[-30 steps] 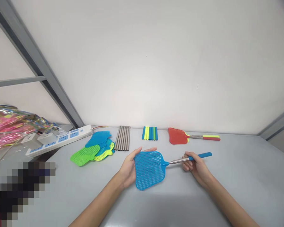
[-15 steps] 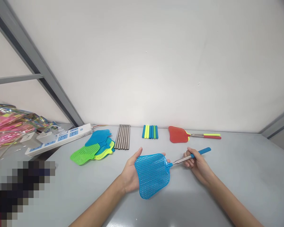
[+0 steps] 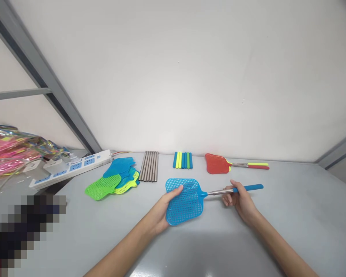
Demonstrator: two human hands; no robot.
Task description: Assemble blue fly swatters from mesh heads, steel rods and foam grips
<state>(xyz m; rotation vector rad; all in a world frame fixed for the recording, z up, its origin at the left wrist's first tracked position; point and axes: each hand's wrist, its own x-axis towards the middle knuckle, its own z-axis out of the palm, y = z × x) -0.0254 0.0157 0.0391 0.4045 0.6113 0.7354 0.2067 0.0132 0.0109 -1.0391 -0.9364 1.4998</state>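
I hold a blue fly swatter [image 3: 187,200] just above the grey table [image 3: 291,215]. My left hand [image 3: 164,209] grips the left edge of its mesh head, thumb on top. My right hand [image 3: 239,200] is closed round the steel rod where it meets the blue handle, which points right. The swatter lies almost level.
Along the wall lie a pile of blue, green and yellow swatter heads [image 3: 115,181], a row of steel rods [image 3: 150,166], a row of coloured handles [image 3: 182,160] and two finished swatters stacked, red on top [image 3: 227,164]. A white power strip [image 3: 72,169] and shiny packets [image 3: 8,154] sit at left.
The swatter has swung from tilted to almost level and moved slightly away from me. My left thumb now lies on the mesh instead of the open palm behind it.
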